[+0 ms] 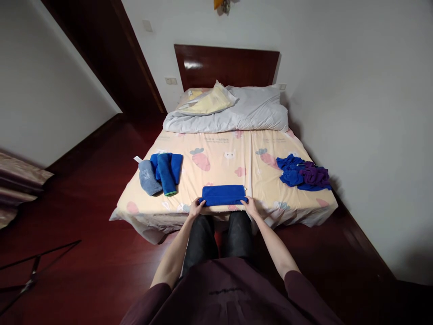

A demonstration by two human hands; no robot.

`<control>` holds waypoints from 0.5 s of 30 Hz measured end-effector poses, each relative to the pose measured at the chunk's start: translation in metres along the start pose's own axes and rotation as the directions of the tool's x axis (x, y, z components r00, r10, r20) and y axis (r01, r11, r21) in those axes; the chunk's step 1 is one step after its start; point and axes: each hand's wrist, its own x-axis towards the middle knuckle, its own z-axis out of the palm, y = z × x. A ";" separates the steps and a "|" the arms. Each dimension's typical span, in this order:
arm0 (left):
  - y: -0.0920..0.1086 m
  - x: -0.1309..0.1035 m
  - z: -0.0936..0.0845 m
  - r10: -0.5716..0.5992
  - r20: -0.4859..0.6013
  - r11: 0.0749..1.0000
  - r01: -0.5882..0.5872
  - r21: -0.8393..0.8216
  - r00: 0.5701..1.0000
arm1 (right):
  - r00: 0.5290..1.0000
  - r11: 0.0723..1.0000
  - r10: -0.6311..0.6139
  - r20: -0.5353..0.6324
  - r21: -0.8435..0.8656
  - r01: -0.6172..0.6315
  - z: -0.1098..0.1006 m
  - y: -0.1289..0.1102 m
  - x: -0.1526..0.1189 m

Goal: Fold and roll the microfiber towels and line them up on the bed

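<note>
A blue towel [223, 192] lies folded into a wide strip at the bed's front edge, its near edge turned over. My left hand [196, 208] pinches its near left corner. At the opposite near corner, my right hand [249, 206] has its fingers closed on the cloth. Left of them sit rolled towels: a grey-blue roll [149, 178] and a blue roll with a green edge [166, 175], with more blue rolled cloth [176, 168] beside and behind. On the right is a crumpled heap of blue cloths [291, 171] with a purple cloth [315, 174].
The bed has a cream patterned sheet [219, 153]. A grey quilt [260, 108] and a yellow pillow [213, 101] lie by the dark wooden headboard [226, 67]. A black metal stand [34, 266] is on the floor at lower left.
</note>
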 end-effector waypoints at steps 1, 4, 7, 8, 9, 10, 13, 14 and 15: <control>-0.002 0.001 -0.001 -0.009 -0.001 1.000 0.009 -0.010 1.000 | 1.000 0.999 0.029 0.002 0.046 -0.029 -0.001 0.000 0.000; -0.007 0.001 -0.005 -0.001 0.027 1.000 0.002 -0.010 1.000 | 0.994 0.980 0.103 0.027 0.168 -0.106 -0.006 0.003 0.001; -0.012 -0.001 -0.010 0.018 0.040 1.000 -0.018 0.003 0.999 | 0.992 0.968 0.118 0.039 0.217 -0.123 -0.009 0.006 0.001; -0.013 -0.002 -0.012 0.023 0.042 1.000 -0.024 0.013 0.999 | 0.992 0.966 0.119 0.043 0.226 -0.125 -0.010 0.007 0.002; -0.014 -0.003 -0.013 0.027 0.044 0.999 -0.028 0.024 0.999 | 0.992 0.964 0.121 0.048 0.233 -0.129 -0.009 0.008 0.003; -0.015 -0.003 -0.014 0.030 0.048 0.999 -0.031 0.036 0.998 | 0.991 0.962 0.125 0.053 0.239 -0.134 -0.009 0.010 0.003; -0.016 -0.002 -0.015 0.029 0.057 0.997 -0.033 0.066 0.998 | 0.988 0.955 0.137 0.071 0.256 -0.151 -0.007 0.014 0.006; -0.016 -0.002 -0.015 0.025 0.057 0.997 -0.030 0.076 0.998 | 0.987 0.953 0.139 0.075 0.259 -0.154 -0.006 0.015 0.007; -0.017 -0.001 -0.015 0.020 0.053 0.996 -0.024 0.085 0.998 | 0.987 0.952 0.140 0.081 0.262 -0.156 -0.005 0.017 0.008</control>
